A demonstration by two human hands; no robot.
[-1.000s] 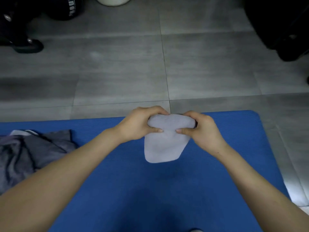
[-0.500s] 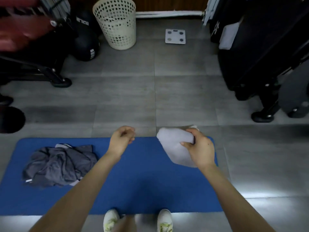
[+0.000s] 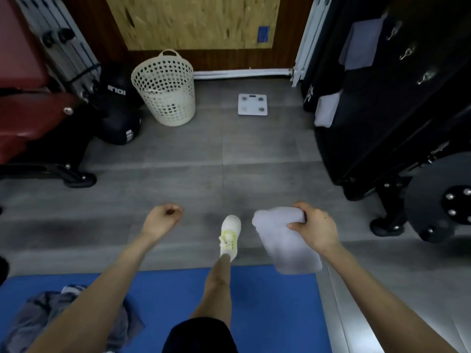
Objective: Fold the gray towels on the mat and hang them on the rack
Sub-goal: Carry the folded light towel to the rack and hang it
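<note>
While gripped by the right hand [image 3: 316, 230], one folded towel [image 3: 283, 240]; left hand [image 3: 164, 217] clenched empty; two hung towels [image 3: 362, 47].

Bare floor [image 3: 254, 161] lies open ahead and left of the grip; the rack [image 3: 382, 128] and a weight plate [image 3: 430, 207] crowd its right.

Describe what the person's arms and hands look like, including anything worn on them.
The left arm and right arm are bare, no sleeves in view. The left hand and right hand wear no gloves; no watch, band or ring shows.
</note>
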